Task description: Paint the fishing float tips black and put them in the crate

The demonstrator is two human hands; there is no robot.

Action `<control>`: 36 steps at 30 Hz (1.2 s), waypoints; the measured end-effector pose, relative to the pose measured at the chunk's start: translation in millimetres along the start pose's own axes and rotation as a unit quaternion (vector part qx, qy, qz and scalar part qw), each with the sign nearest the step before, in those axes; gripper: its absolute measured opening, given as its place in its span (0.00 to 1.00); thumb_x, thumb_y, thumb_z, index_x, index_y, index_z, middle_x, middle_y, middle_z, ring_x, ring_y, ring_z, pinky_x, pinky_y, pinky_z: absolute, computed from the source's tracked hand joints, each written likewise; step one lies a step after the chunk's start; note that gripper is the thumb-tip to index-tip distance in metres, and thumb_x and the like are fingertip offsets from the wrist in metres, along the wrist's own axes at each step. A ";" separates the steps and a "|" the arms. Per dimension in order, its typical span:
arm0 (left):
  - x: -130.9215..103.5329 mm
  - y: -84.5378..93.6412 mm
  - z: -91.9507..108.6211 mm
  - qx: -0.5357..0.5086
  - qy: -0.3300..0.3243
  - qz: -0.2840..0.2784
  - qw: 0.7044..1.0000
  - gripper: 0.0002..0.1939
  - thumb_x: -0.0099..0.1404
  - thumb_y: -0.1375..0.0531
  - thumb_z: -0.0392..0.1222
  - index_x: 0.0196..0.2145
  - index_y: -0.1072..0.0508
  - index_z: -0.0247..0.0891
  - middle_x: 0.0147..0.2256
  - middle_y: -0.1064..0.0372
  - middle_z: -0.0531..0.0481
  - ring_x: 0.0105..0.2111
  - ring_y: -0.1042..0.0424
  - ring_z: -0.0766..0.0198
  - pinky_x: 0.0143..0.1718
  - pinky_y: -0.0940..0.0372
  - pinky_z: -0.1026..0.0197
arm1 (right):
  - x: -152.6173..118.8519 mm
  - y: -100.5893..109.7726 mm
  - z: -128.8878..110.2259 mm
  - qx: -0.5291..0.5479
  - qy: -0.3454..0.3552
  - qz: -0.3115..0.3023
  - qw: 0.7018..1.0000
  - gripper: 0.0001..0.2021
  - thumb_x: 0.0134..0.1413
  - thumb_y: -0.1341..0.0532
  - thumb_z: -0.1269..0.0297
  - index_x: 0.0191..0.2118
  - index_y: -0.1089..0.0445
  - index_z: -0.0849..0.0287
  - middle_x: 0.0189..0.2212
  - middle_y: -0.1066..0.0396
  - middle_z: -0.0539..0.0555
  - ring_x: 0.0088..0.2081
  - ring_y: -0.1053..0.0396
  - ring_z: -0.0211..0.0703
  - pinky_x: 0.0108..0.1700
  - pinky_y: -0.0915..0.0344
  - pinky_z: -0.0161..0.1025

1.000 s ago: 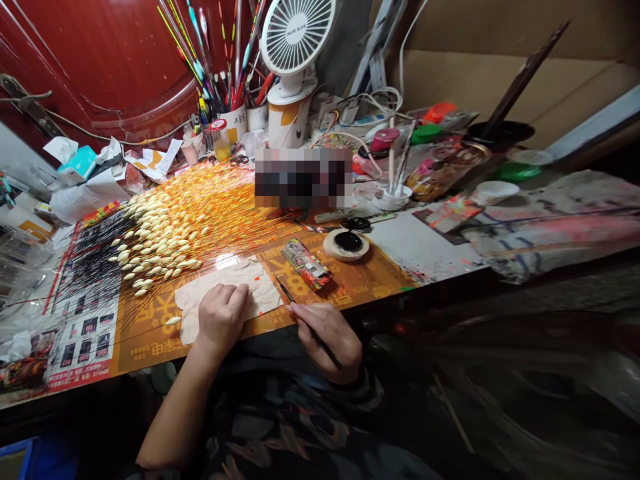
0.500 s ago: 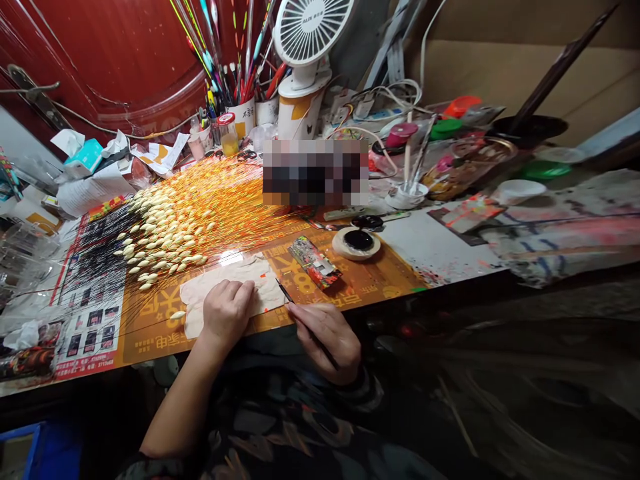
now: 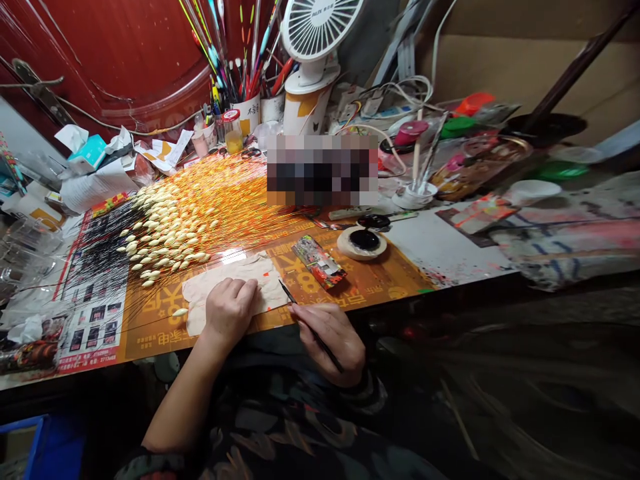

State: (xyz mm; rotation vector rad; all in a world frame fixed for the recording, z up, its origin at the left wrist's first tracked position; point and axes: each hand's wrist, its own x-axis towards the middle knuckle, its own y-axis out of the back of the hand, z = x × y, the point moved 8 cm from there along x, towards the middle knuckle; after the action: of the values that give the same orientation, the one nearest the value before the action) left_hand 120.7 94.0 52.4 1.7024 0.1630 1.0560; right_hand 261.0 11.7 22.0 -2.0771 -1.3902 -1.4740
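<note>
My left hand rests closed on a crumpled pale cloth near the table's front edge. A thin stem seems to run under it, with a cream oval float body lying left of the cloth; the grip itself is hidden. In my right hand a slim dark brush is held, its tip over the cloth's right end. Beyond the cloth lies a wide bundle of cream float bodies with orange and yellow stems. A paint-stained block and a dish of black paint stand farther right.
A white fan stands at the back beside cups of brushes and floats. Paint pots and cables crowd the back right. A tissue box and papers lie at the back left. The table's front edge runs past my hands.
The view has shifted slightly, so most things sit a little farther right. Both hands keep nearly the same places, and the brush is still in my right hand.
</note>
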 end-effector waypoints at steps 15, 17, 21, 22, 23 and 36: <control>-3.0 -4.4 -0.7 -0.007 0.004 -0.015 1.000 0.05 0.70 0.44 0.38 0.41 0.29 0.38 0.28 0.30 0.50 0.31 0.31 0.63 0.33 0.41 0.60 | -4.5 -9.5 -3.0 -0.021 0.002 -0.023 1.000 0.28 0.59 0.41 0.77 0.64 0.39 0.55 0.44 0.24 0.58 0.41 0.26 0.48 0.41 0.27 0.46; -3.5 -5.4 -1.2 -0.008 0.007 -0.018 1.000 0.05 0.70 0.44 0.38 0.41 0.29 0.39 0.28 0.30 0.50 0.31 0.31 0.63 0.33 0.40 0.60 | -4.3 -10.1 -2.8 -0.022 -0.001 -0.027 0.999 0.28 0.59 0.41 0.77 0.64 0.39 0.55 0.45 0.24 0.57 0.41 0.26 0.48 0.41 0.27 0.46; -3.6 -5.4 -1.3 -0.006 0.006 -0.018 1.000 0.06 0.71 0.45 0.39 0.41 0.28 0.39 0.28 0.30 0.50 0.31 0.31 0.63 0.34 0.40 0.60 | -3.2 -11.4 -3.0 -0.026 -0.002 -0.030 0.999 0.28 0.59 0.41 0.77 0.64 0.38 0.55 0.46 0.24 0.57 0.42 0.26 0.47 0.43 0.27 0.46; -3.3 -5.0 -1.2 -0.006 0.005 -0.016 1.000 0.05 0.71 0.45 0.39 0.40 0.28 0.39 0.28 0.30 0.50 0.31 0.31 0.63 0.34 0.40 0.60 | -2.7 -11.5 -3.4 -0.026 -0.002 -0.029 0.999 0.28 0.59 0.41 0.77 0.64 0.38 0.55 0.46 0.24 0.57 0.42 0.26 0.47 0.43 0.28 0.46; -3.0 -4.3 -1.1 -0.006 0.004 -0.014 1.000 0.05 0.71 0.45 0.38 0.40 0.28 0.39 0.28 0.30 0.50 0.31 0.31 0.63 0.34 0.39 0.60 | -2.3 -11.4 -4.1 -0.024 -0.001 -0.027 0.999 0.28 0.59 0.41 0.78 0.64 0.38 0.55 0.46 0.24 0.57 0.43 0.27 0.47 0.43 0.28 0.46; 0.1 2.6 -3.9 -0.025 -0.008 0.020 0.999 0.06 0.70 0.44 0.37 0.44 0.30 0.39 0.30 0.28 0.49 0.31 0.30 0.63 0.34 0.37 0.60 | 33.4 87.1 37.9 -0.086 -0.120 0.098 0.984 0.13 0.62 0.42 0.71 0.49 0.27 0.53 0.33 0.25 0.53 0.35 0.27 0.45 0.41 0.30 0.44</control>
State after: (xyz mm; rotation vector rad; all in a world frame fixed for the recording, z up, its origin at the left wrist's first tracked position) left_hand 117.0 95.7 54.8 1.6751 0.0924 1.0686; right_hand 354.6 9.6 59.1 -2.4897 -1.1258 -1.3424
